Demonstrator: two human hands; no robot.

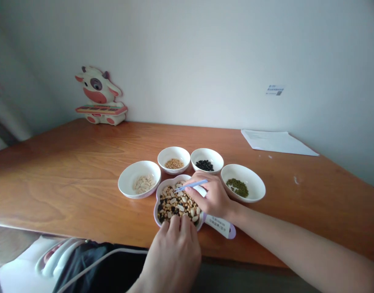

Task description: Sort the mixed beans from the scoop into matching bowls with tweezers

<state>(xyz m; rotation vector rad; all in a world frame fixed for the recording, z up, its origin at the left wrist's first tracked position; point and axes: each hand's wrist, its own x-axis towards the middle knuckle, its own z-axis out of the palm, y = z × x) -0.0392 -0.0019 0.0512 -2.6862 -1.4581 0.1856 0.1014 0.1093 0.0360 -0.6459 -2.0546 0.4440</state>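
Note:
My right hand (pixel 209 194) pinches light-purple tweezers (pixel 191 185), their tips over a scalloped, purple-edged bowl (pixel 156 211). In that bowl lies a mix of peanuts, yellow beans and dark beans (pixel 177 202). The bowl's handle (pixel 232 232), with a white printed label, sticks out to the right under my right wrist. My left hand (pixel 176 248) has its fingers closed over the near rim; its fingertips are partly hidden. Around it stand white bowls: one with peanuts (pixel 144 184), one with yellow beans (pixel 173 163), one with black beans (pixel 204 165), one with green beans (pixel 237 187).
A cow-shaped toy keyboard (pixel 100 97) stands at the back left of the wooden table (pixel 67 175). White paper sheets (pixel 276 142) lie at the back right, by the wall. A white cable (pixel 104 256) runs below the front edge.

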